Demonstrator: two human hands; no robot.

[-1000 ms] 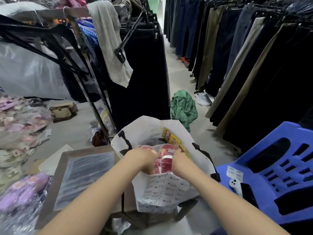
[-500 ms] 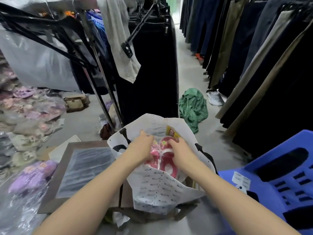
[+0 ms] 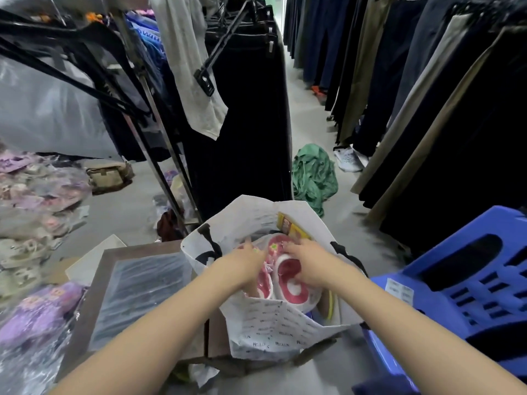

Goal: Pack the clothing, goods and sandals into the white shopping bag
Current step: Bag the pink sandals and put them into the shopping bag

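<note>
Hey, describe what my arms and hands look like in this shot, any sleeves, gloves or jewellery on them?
The left arm and right arm are bare right to the frame's edge, with no sleeve in view. The left hand and right hand wear no gloves. No watch, bracelet or ring shows, though the picture is too soft to rule out something fine.

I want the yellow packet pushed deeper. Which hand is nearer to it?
Right. The right hand rests on the pink sandals just short of the yellow packet; the left hand is farther left, on the sandals' other side.
</note>
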